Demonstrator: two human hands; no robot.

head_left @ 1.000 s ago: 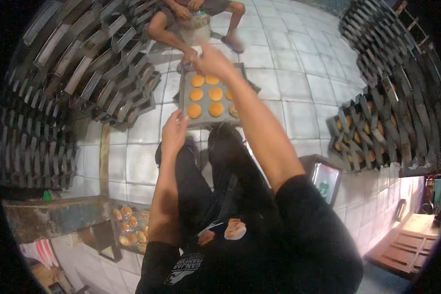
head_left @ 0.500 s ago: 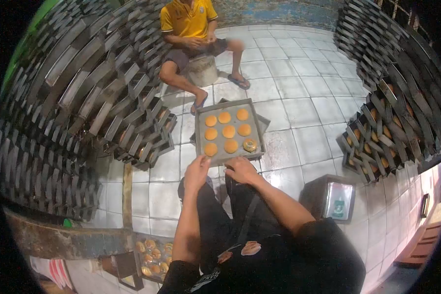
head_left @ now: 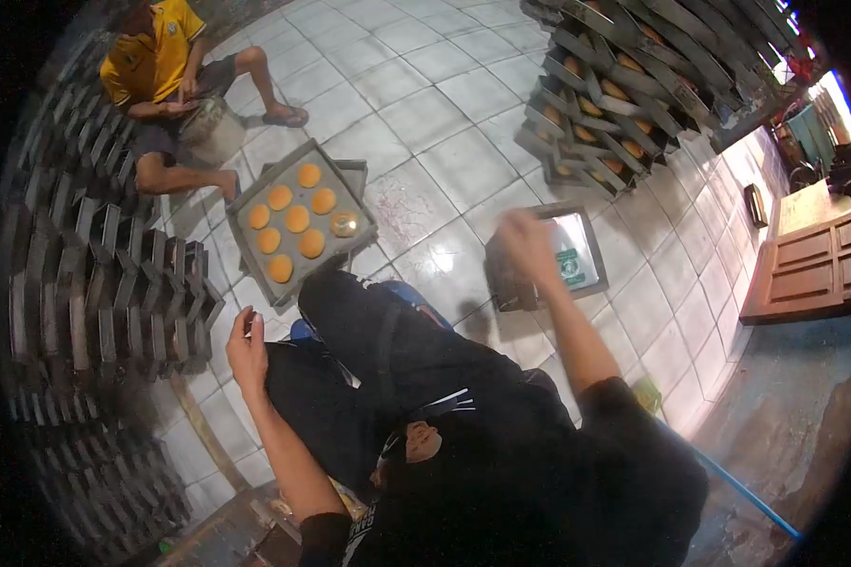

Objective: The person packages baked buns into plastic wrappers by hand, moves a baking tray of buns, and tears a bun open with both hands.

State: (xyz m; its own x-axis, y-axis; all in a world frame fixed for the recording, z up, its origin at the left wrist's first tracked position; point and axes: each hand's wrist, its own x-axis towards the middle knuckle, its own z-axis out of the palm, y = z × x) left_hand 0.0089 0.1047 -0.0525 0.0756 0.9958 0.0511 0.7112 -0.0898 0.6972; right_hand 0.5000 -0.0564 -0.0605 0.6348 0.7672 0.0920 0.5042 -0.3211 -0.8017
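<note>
My left hand [head_left: 248, 350] is raised beside my knee, apart from the tray, with its fingers loosely curled and nothing visible in them. A square metal tray [head_left: 355, 248] lies ahead of it on the floor, holding several round golden buns [head_left: 298, 219]. One bun at the tray's right side sits in clear, shiny wrapping [head_left: 344, 224]. Over the left edge of a dark box [head_left: 509, 298] hovers my right hand [head_left: 528, 248], smeared by motion. Clear plastic bags with a green label [head_left: 567, 265] lie in that box.
Stacked metal trays [head_left: 104, 283] rise on the left. More stacks with buns [head_left: 600, 104] stand at upper right. A person in a yellow shirt [head_left: 165, 57] sits on a pail [head_left: 213, 132] past the tray. A blue pole [head_left: 738, 487] lies at lower right.
My view has turned to the right. My right hand has left the tray's near edge and moved right to the box of bags. My left hand has also come away from the tray.
</note>
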